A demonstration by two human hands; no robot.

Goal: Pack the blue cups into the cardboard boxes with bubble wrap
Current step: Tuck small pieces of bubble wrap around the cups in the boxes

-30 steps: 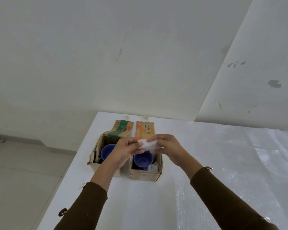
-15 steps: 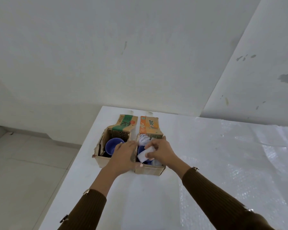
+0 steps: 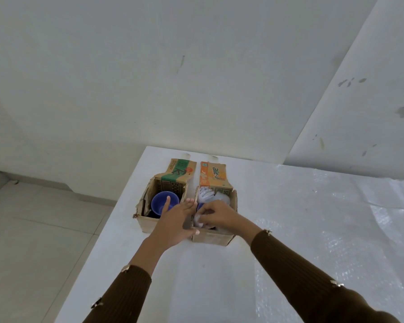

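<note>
Cardboard, soft and dog-eared, makes up both containers on the white table (image 3: 196, 276). On the left, the green-printed box (image 3: 147, 223) stands with its flap thrown back, and a blue cup (image 3: 160, 202) sits upright inside with nothing cushioning it. The left hand (image 3: 175, 220) reaches across the gap between the two boxes, fingers straight and relaxed, gripping nothing; its forefinger lies over the cup's rim and its thumb seems to rest on the near wall of the orange-printed box (image 3: 215, 237), probably to steady it. In that box a crumpled wad of bubble wrap (image 3: 197, 220) is pinched in the curled fingers of the right hand (image 3: 222, 215), low at the near left corner, with more wrap (image 3: 205, 194) bunched at the back. Any cup there is hidden under the hand and the padding. Further right, a sheet of bubble wrap (image 3: 336, 241) lies flat on the table. The wrap looks featherlight and springy, so it will likely need pushing down with the fingertips to stay put. The cup seems light, rigid plastic, and is best lifted by its rim or wall.
</note>
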